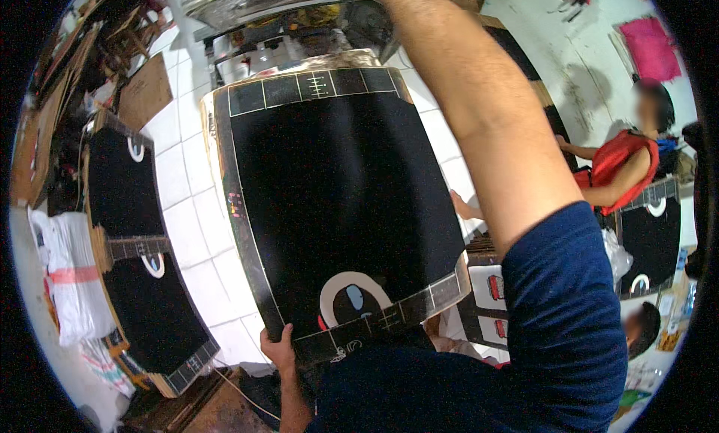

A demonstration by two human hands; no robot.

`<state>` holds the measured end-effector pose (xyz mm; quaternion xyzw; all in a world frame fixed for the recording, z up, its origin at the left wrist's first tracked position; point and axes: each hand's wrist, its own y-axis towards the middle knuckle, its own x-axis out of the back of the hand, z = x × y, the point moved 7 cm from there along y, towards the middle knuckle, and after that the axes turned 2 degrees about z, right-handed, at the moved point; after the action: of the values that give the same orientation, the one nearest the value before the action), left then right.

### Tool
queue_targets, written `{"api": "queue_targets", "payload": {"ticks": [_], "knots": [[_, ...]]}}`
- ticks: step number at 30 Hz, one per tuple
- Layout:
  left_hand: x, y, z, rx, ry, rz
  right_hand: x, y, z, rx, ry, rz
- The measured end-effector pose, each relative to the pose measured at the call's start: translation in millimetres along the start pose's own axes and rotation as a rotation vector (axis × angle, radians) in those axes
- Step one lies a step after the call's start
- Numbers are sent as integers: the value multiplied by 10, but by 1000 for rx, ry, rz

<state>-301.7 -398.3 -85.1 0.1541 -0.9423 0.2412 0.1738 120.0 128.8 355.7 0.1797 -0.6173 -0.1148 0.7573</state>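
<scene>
My left hand (279, 349) grips the black panel (337, 186) at its seven o'clock corner; the panel spans the middle of my view, an eye-like motif (353, 297) at its six o'clock end. My right arm (490, 126) reaches past twelve o'clock, so I cannot tell the right hand's state. Similar dark panels (123, 182) lie at nine o'clock.
</scene>
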Motion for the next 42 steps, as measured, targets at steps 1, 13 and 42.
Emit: {"api": "queue_targets", "payload": {"ticks": [1, 13, 42], "knots": [[28, -35, -1, 11, 24, 17, 31, 22, -22, 19, 35, -22], [-37, -55, -18, -43, 132, -68, 229, 274, -2, 16, -65, -47], [-1, -83, -215, -66, 339, -26, 205, 638, -75, 17, -77, -6]]}}
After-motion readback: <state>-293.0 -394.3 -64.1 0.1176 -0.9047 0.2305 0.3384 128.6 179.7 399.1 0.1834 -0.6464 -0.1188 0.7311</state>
